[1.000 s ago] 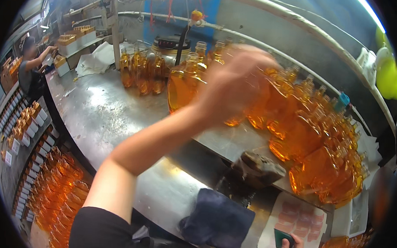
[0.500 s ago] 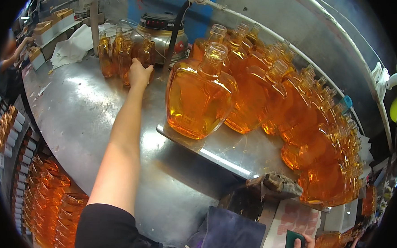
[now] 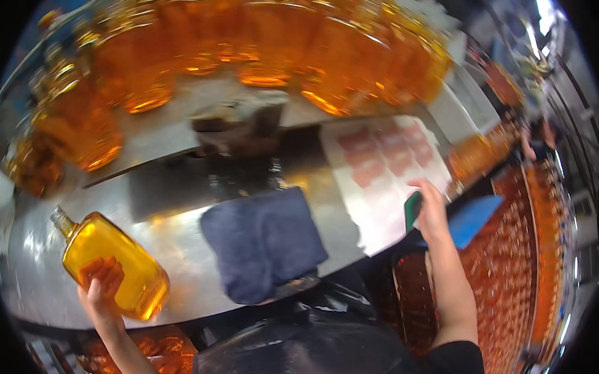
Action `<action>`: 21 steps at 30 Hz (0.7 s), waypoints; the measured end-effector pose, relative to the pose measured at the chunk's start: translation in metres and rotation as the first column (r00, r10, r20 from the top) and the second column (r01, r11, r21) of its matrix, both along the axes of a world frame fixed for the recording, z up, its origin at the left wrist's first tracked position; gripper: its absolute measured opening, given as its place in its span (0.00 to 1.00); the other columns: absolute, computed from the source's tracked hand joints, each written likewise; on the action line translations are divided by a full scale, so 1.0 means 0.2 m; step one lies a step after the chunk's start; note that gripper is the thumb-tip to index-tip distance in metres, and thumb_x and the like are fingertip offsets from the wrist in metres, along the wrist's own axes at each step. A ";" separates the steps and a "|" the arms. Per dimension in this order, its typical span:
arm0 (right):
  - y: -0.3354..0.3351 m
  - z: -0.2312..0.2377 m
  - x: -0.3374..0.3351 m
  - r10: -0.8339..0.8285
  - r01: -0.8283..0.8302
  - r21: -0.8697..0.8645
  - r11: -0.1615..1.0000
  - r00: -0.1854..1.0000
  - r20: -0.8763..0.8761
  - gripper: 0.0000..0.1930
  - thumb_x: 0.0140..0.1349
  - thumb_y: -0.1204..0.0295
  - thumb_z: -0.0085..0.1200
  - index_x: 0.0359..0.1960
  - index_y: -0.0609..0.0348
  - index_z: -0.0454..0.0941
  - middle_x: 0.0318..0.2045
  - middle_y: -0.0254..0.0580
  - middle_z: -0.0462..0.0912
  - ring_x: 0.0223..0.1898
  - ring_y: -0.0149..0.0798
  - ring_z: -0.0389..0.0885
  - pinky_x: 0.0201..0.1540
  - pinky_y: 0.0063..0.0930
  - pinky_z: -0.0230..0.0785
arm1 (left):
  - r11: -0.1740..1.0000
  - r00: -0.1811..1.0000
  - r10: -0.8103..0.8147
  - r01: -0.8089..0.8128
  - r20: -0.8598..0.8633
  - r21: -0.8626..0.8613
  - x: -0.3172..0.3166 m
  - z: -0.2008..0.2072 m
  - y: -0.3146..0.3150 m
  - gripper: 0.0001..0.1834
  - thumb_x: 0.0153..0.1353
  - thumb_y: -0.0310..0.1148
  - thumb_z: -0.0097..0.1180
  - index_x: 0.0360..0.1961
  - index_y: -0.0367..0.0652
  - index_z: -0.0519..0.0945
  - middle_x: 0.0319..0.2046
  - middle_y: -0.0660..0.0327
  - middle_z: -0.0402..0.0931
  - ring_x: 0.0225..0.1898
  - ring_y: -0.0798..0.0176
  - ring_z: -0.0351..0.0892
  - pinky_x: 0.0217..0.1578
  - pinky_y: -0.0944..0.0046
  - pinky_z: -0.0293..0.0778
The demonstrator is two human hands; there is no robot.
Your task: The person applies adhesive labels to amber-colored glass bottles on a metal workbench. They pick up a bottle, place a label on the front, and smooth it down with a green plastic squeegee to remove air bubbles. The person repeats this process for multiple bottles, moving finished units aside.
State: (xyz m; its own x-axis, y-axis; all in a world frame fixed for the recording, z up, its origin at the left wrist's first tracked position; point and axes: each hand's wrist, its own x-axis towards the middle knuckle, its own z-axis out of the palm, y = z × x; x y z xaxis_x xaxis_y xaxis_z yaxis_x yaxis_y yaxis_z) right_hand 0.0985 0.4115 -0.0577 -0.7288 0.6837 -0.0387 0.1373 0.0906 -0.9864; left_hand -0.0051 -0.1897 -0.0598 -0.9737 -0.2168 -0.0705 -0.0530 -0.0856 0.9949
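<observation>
My left hand (image 3: 97, 302) grips a flat, clear glass bottle (image 3: 123, 259) of amber liquid, tilted with its open neck up to the left. Its fingers show orange through the glass. My right hand (image 3: 433, 214) holds a small dark green flat scraper (image 3: 412, 210) at the right edge of a white sheet (image 3: 372, 221) bearing rows of pinkish-red labels. Between the hands lies a folded dark blue cloth (image 3: 263, 242) on the metal table (image 3: 175, 228).
Many amber bottles (image 3: 273, 40) stand on a raised metal shelf along the back. A worn block-like object (image 3: 239, 116) sits at its front edge. Right of the sheet are a white tray (image 3: 463, 104), a lying bottle (image 3: 481, 152) and a blue panel (image 3: 474, 220). Densely packed bottles (image 3: 502, 265) fill the right.
The view has swung right. My left hand, then reaching to bottles at the far left, has brought one back near the table's front. My right hand still holds the green scraper by the sheet.
</observation>
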 end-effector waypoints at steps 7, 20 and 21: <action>0.05 -0.11 0.07 0.156 -0.381 0.517 0.767 0.891 0.426 0.14 0.65 0.66 0.56 0.48 0.60 0.81 0.25 0.40 0.81 0.28 0.30 0.79 0.33 0.26 0.70 | 0.920 0.926 -0.373 0.376 -0.054 0.112 -0.01 0.31 0.85 0.39 0.61 0.44 0.55 0.69 0.39 0.57 0.55 0.42 0.71 0.45 0.47 0.83 0.45 0.56 0.82; -0.15 -0.02 0.46 0.220 -0.673 0.718 0.178 0.738 0.638 0.24 0.54 0.60 0.65 0.55 0.45 0.78 0.31 0.33 0.74 0.34 0.37 0.76 0.30 0.32 0.73 | 0.941 0.914 -0.337 0.331 -0.226 -0.065 -0.09 0.21 1.14 0.32 0.69 0.36 0.48 0.70 0.37 0.58 0.65 0.49 0.65 0.64 0.50 0.68 0.60 0.53 0.69; -0.15 -0.01 0.48 0.233 -0.674 0.720 0.166 0.736 0.636 0.29 0.47 0.58 0.68 0.54 0.47 0.79 0.35 0.33 0.77 0.38 0.37 0.77 0.33 0.29 0.75 | 0.947 0.879 -0.307 0.244 -0.364 -0.209 -0.11 0.22 1.14 0.31 0.69 0.35 0.48 0.70 0.37 0.59 0.66 0.49 0.64 0.66 0.49 0.66 0.63 0.53 0.66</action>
